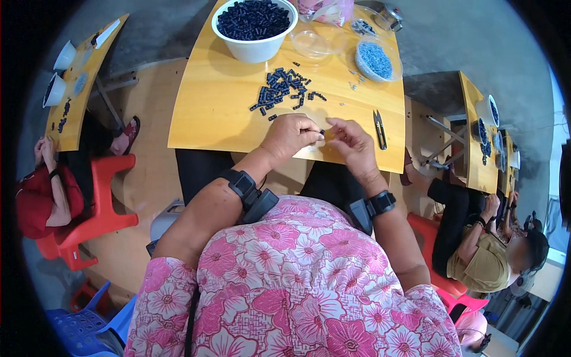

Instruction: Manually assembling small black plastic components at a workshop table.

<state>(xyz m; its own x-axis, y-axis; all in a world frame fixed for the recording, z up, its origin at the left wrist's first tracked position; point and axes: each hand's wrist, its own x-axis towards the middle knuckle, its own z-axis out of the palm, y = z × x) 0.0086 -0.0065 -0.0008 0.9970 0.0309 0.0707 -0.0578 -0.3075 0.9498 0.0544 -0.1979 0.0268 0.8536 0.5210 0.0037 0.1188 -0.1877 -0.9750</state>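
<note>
My left hand is closed in a pinch over the table's near edge. A small black plastic piece shows at its fingertips. Just to the right, my right hand has its fingers bent, with thumb and forefinger apart; I see nothing between them. Beyond my hands lies a loose pile of small black plastic pieces, all much alike. Thread snips with black handles rest on the table, right of my right hand. A few tiny metallic bits are scattered beyond it.
On the yellow table stand a white tub heaped with black pieces, a clear tub of small bluish parts, and an empty-looking clear lid. A pink bag is at the back. Other people sit at tables left and right.
</note>
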